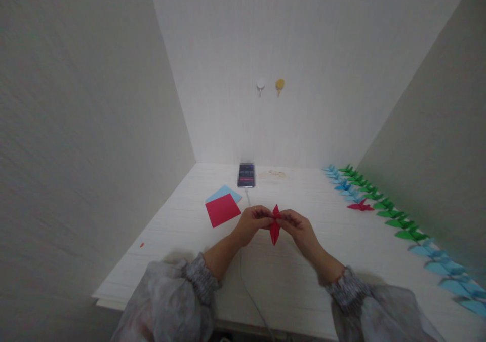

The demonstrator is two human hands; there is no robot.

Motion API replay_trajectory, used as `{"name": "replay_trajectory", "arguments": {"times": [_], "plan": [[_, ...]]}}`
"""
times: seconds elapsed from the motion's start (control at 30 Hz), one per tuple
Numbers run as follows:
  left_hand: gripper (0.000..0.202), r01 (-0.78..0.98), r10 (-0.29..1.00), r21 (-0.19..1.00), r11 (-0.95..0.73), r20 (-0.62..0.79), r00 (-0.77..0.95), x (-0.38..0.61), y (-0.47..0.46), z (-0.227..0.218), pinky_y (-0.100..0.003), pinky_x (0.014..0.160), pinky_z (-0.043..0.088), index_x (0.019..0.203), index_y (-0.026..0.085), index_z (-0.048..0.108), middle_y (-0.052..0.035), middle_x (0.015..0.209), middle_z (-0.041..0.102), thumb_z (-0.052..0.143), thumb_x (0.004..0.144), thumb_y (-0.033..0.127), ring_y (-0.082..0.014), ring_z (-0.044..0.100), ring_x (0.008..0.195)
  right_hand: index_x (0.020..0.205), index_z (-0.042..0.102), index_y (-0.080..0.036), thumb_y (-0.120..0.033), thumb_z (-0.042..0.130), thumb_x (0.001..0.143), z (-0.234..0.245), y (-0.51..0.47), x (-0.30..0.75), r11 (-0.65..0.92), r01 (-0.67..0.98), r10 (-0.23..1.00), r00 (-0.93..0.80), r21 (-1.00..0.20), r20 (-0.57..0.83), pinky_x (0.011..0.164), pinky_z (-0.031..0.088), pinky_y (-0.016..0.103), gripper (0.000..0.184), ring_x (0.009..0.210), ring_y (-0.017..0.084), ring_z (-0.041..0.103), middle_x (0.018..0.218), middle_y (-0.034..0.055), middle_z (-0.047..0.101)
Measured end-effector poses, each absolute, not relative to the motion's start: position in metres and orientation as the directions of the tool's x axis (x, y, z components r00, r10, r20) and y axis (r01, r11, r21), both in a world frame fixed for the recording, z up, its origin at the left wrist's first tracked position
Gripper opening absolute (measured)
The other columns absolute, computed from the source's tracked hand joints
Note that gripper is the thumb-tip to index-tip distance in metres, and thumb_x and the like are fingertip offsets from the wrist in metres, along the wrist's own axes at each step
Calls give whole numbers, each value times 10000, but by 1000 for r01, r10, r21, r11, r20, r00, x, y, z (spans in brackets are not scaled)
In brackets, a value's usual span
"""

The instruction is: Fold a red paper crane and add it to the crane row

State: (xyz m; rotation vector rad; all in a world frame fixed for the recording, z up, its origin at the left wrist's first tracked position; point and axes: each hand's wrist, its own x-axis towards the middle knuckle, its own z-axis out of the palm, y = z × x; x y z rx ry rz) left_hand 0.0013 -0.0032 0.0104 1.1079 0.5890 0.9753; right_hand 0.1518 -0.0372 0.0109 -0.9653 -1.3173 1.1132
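Observation:
A folded red paper crane (275,234) is held upright above the table, its pointed ends up and down. My left hand (255,223) pinches it from the left, and my right hand (296,225) pinches its other side. The fingertips of both hands meet near its middle and cover part of the folds. Left of my left hand lies a flat red paper sheet (223,210), partly over a light blue paper sheet (230,192).
Rows of folded green cranes (385,204) and light blue cranes (444,267) line the right side, with one red crane (360,206) beside them. A phone (246,175) with a white cable (248,291) lies at the back. Two hooks (280,84) hang on the wall.

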Motion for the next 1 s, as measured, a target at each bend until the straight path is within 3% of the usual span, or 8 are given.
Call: {"name": "replay_trajectory", "arguments": {"times": [0.23,0.43,0.57,0.77,1.0], "plan": [[299,-378,860,921,92,117,496,5,-4,10,-273,576,472,761,117,514,-11,681,605,699,536,183,-132,589,605,825,465,-222,-240,583,714,10,-37,150,201,-227,977,-30,-953,213,558,396,224,164,562,101,523,610,-47,575],[291,-367,856,928,61,141,498,5,-5,10,-257,557,465,757,134,466,17,666,560,678,573,211,-114,571,594,838,382,-242,-258,589,708,13,-39,146,210,-210,973,-46,-955,224,500,380,211,246,506,99,510,570,-65,552],[283,-363,878,932,8,167,448,7,-4,8,-258,564,463,750,142,443,31,636,540,664,592,222,-107,563,588,827,398,-236,-303,568,715,8,-38,144,251,-101,968,1,-963,252,496,389,221,214,525,111,514,591,-52,538],[293,-327,930,939,-108,212,300,6,0,6,-229,571,453,771,151,441,39,662,515,661,595,232,-70,536,566,674,533,-183,-339,546,711,1,-35,150,247,314,963,25,-917,268,555,405,257,161,582,138,520,617,-3,559],[300,-253,920,958,-132,214,329,6,0,2,-235,616,436,796,155,460,4,689,581,663,596,247,-101,572,635,642,552,-180,-275,549,674,10,-36,149,211,420,954,106,-882,279,555,391,253,100,562,136,499,585,-7,553]]}}
